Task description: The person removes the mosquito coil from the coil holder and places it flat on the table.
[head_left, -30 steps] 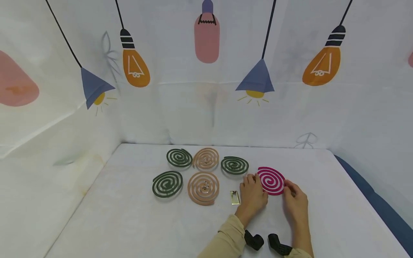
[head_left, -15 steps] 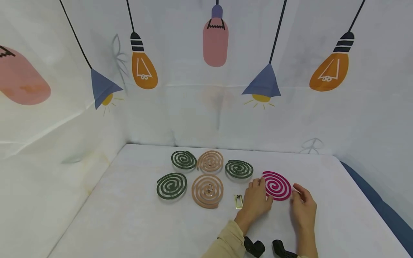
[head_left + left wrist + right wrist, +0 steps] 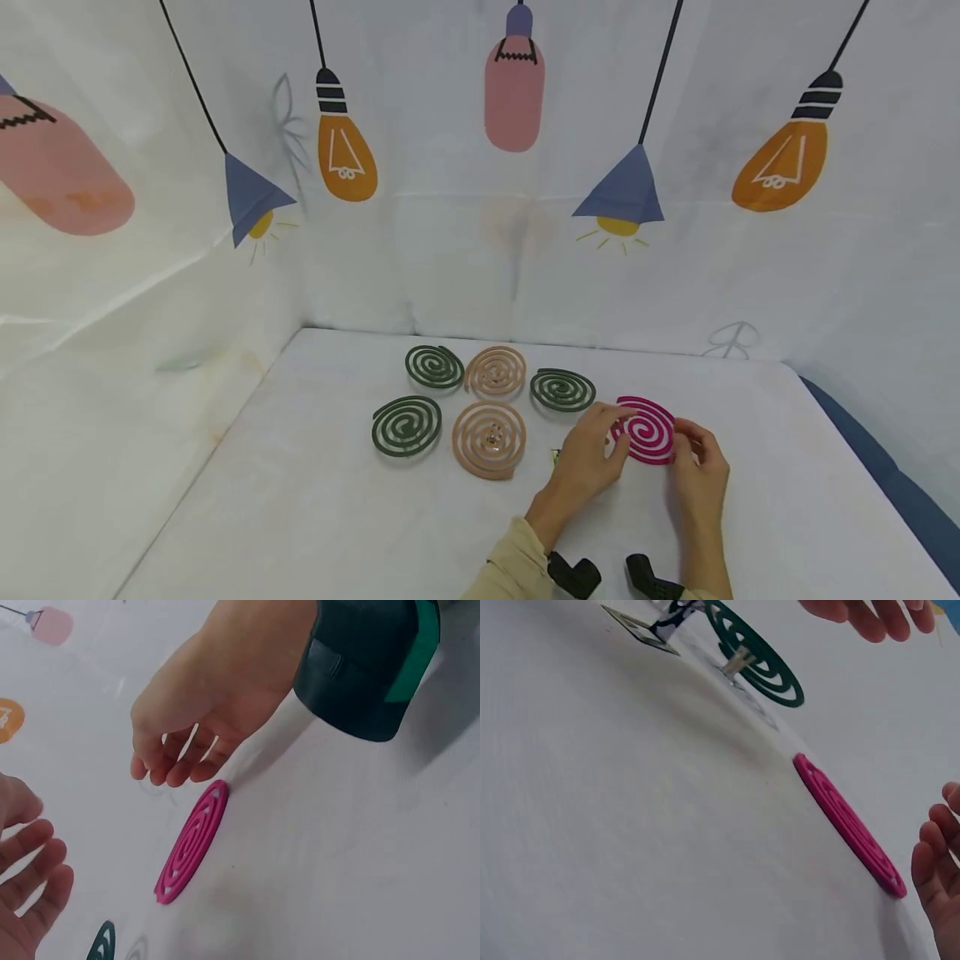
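A pink mosquito coil [image 3: 645, 432] lies flat on the white table between both hands. My left hand [image 3: 587, 454] hovers at its left edge, fingers relaxed and thumb apart from them. The right hand [image 3: 699, 475] is at the coil's right edge, fingers loosely bent. In the left wrist view, the pink coil [image 3: 191, 844] lies apart from the left fingers [image 3: 46, 859], with the right hand [image 3: 199, 712] just above its far end. Seen from the right wrist, a small gap separates the coil [image 3: 847, 825] from the right fingers [image 3: 930, 859]. Neither hand grips it.
Green coils [image 3: 407, 427] and tan coils [image 3: 489, 442] stand left of the hands. A green coil [image 3: 562, 390], raised on a metal stand [image 3: 739, 664], is behind my left hand. A small metal plate [image 3: 555, 458] is mostly hidden by that hand. A printed cloth [image 3: 450, 250] hangs behind.
The left hand has lifted off the coil's left edge, its thumb and fingers parting, and now covers most of the metal plate. The right hand stays by the right edge. The head view has shifted.
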`<action>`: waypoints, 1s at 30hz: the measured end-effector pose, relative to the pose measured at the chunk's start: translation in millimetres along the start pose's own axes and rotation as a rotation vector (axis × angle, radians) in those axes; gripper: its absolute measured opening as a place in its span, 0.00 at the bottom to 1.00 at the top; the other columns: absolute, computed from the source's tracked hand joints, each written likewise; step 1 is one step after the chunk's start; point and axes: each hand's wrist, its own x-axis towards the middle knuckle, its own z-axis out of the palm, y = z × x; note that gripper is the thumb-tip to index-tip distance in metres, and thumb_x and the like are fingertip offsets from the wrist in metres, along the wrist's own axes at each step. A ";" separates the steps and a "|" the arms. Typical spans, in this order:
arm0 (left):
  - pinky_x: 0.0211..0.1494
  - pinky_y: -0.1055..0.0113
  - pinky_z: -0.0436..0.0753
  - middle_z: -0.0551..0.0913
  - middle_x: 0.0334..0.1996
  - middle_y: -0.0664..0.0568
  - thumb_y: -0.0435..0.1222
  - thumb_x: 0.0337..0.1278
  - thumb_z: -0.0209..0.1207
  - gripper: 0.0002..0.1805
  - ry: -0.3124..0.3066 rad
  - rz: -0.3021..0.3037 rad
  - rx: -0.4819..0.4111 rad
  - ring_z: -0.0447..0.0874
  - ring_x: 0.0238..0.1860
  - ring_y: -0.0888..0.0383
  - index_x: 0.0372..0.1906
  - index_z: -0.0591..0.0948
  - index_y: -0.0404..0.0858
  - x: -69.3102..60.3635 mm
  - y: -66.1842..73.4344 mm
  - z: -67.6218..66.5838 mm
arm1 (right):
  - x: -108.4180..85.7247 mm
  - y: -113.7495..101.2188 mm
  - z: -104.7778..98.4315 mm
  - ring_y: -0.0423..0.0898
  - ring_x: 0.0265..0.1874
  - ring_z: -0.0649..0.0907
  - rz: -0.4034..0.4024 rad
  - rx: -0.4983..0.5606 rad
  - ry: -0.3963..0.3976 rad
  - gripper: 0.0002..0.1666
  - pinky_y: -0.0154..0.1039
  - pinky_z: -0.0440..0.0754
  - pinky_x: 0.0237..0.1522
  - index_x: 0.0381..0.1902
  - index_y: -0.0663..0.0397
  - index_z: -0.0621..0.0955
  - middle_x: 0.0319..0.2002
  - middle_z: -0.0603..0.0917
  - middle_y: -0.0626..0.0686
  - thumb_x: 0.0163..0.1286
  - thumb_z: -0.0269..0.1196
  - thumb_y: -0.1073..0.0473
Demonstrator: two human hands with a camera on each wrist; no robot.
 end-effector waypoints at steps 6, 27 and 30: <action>0.36 0.83 0.76 0.80 0.42 0.54 0.30 0.58 0.57 0.17 0.086 0.037 -0.079 0.80 0.42 0.65 0.52 0.78 0.44 -0.3 -7.4 -14.4 | -4.8 -14.3 13.9 0.28 0.45 0.73 -0.091 0.047 0.012 0.18 0.16 0.69 0.44 0.54 0.54 0.78 0.50 0.79 0.51 0.73 0.50 0.54; 0.34 0.65 0.81 0.82 0.42 0.50 0.27 0.57 0.56 0.15 0.192 -0.041 -0.164 0.79 0.41 0.58 0.49 0.79 0.39 -12.7 -39.3 -54.5 | -28.0 -35.4 54.1 0.24 0.41 0.74 -0.189 0.076 -0.198 0.13 0.14 0.69 0.45 0.50 0.58 0.78 0.48 0.81 0.55 0.71 0.54 0.63; 0.35 0.65 0.81 0.82 0.43 0.51 0.27 0.57 0.55 0.15 0.195 -0.065 -0.166 0.79 0.42 0.58 0.49 0.79 0.40 -14.1 -44.4 -62.2 | -31.0 -37.6 58.8 0.26 0.42 0.74 -0.191 0.080 -0.221 0.13 0.15 0.69 0.45 0.51 0.57 0.78 0.48 0.81 0.54 0.71 0.54 0.62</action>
